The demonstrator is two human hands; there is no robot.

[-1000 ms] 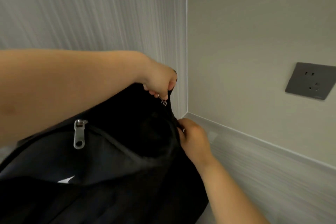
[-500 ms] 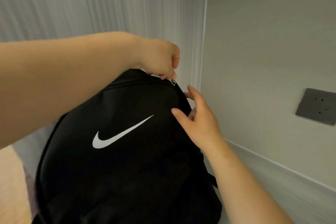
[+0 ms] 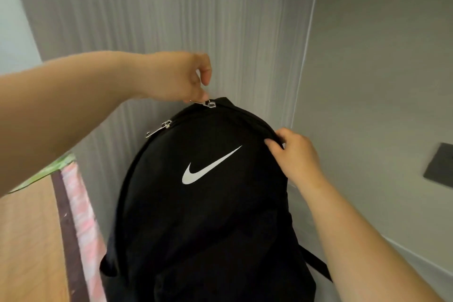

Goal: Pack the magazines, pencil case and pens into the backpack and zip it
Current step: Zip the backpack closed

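A black backpack (image 3: pixel 208 216) with a white swoosh logo stands upright in the corner, its front facing me. My left hand (image 3: pixel 181 78) is above its top and pinches the silver zipper pull (image 3: pixel 208 103) at the crown. A second silver zipper pull (image 3: pixel 160 127) hangs loose lower on the left curve. My right hand (image 3: pixel 294 154) grips the bag's upper right edge, fingers curled over the seam. Magazines, pencil case and pens are not visible.
Grey striped wall panels close in behind and to the right. A dark wall socket (image 3: pixel 440 167) sits on the right wall. At the left are a wooden surface (image 3: pixel 27 240), a dark strip and pink patterned fabric (image 3: pixel 83 223).
The view has risen and pulled back, showing the whole bag front. My left hand has carried the zipper pull along the top. My right hand went from open beside the bag to gripping its right edge.
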